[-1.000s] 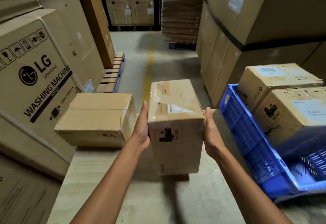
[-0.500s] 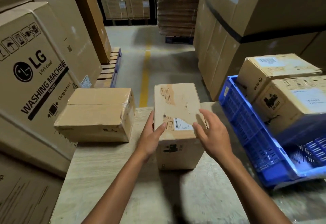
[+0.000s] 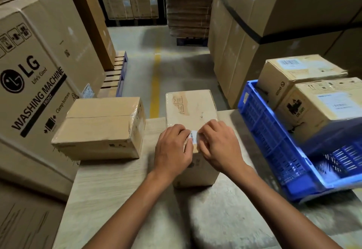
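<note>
A small taped cardboard box (image 3: 193, 107) stands upright on the wooden table (image 3: 117, 199) in front of me. A white barcode label (image 3: 194, 137) sits at the near top edge of the box. My left hand (image 3: 172, 148) and my right hand (image 3: 219, 147) lie on that edge. The curled fingertips of both meet at the label from either side and pinch it. Most of the label and the box's front face are hidden behind my hands.
A flat, wider cardboard box (image 3: 100, 125) lies on the table to the left. A blue plastic crate (image 3: 270, 135) with two cartons (image 3: 325, 107) tilts at the right. A large washing machine carton (image 3: 35, 84) stands left. An aisle with a yellow floor line (image 3: 156, 76) runs ahead.
The box went from held in the air to standing on the table. Both hands left its sides and came together on the label at its near top edge.
</note>
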A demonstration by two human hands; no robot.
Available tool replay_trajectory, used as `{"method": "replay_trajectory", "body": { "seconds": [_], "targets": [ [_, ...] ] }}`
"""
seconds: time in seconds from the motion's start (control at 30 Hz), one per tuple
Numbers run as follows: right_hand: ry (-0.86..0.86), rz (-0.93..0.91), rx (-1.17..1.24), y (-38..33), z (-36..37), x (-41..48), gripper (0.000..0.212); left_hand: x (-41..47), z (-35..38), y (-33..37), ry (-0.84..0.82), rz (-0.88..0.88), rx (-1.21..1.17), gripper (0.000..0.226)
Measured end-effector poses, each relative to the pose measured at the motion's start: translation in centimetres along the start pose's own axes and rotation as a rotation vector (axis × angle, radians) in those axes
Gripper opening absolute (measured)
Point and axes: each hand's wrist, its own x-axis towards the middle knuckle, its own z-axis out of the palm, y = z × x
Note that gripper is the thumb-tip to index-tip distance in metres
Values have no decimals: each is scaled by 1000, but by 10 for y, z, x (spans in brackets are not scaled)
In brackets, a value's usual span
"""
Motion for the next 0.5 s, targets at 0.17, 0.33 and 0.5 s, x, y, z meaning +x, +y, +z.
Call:
{"method": "replay_trajectory", "body": {
  "seconds": [0.17, 0.33, 0.5],
  "targets": [
    [-131, 51, -81, 1, -4, 30, 36, 29, -7, -2, -206, -90, -22, 45],
    [-279, 11, -94, -2, -4, 40, 51, 40, -6, -8, -329, -146, 77, 55],
    [-263, 25, -177, -2, -3, 54, 45, 55, -10, -10, -289, -61, 230, 39]
  ]
}}
